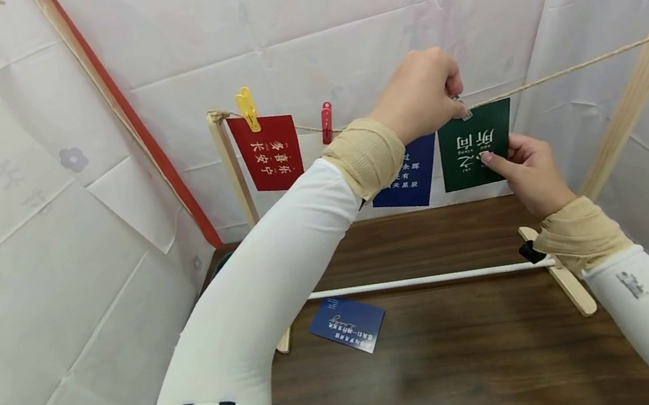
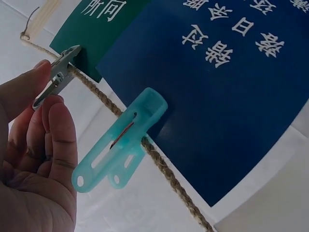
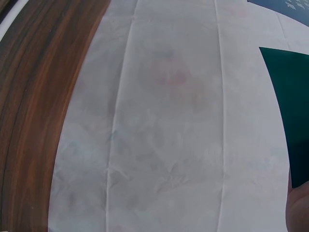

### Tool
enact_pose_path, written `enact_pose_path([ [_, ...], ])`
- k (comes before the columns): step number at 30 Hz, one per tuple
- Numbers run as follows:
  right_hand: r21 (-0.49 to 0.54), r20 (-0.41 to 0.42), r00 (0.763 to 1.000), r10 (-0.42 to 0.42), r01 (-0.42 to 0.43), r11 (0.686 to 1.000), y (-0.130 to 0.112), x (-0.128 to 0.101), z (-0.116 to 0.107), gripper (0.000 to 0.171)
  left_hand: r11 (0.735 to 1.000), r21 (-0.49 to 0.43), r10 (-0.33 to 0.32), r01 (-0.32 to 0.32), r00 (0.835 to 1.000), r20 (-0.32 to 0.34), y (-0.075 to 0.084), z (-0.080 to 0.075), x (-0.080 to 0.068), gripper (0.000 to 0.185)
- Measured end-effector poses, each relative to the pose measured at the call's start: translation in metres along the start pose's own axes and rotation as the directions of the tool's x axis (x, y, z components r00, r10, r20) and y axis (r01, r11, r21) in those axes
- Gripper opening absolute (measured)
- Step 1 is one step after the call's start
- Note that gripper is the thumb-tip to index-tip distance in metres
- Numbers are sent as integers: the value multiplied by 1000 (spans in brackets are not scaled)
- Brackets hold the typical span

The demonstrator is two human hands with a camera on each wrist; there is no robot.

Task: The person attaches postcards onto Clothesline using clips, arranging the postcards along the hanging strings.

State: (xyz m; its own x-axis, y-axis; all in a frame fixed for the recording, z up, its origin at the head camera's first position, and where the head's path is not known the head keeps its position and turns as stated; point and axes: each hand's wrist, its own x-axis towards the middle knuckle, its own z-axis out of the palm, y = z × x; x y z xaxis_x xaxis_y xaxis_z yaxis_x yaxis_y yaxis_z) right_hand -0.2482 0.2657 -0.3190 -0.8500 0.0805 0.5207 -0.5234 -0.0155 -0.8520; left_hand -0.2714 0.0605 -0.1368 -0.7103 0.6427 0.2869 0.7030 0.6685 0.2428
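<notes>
Left grip [image 1: 418,94] pinching grey peg [image 2: 57,75] on twine [image 1: 563,72], right grip [image 1: 524,169] pinching green card [image 1: 475,145], blue card [image 1: 405,173] alongside

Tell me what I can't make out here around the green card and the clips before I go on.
- Grey clip: in the head view the left hand covers most of it.
- Teal clip on the blue card: hidden behind the left forearm in the head view.
- Right hand: its wrist view shows only a sliver at the frame edge; its pinch on the green card shows only from the head.
- Card on the table: print too small.
</notes>
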Motion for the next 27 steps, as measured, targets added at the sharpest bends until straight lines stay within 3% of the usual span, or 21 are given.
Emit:
enact_pose_path([
  [7,-8,10,1000,0,0,1000,0,1,1,26,999,-13,-29,29,1000,6,1,-1,3,21],
  [16,40,18,1000,-23,22,999,0,1,3,28,998,57,-25,22,998,56,-1,-1,4,15],
  [27,87,16,999,-36,35,996,5,-2,5,31,995,90,-57,49,995,84,-2,-1,3,43],
])
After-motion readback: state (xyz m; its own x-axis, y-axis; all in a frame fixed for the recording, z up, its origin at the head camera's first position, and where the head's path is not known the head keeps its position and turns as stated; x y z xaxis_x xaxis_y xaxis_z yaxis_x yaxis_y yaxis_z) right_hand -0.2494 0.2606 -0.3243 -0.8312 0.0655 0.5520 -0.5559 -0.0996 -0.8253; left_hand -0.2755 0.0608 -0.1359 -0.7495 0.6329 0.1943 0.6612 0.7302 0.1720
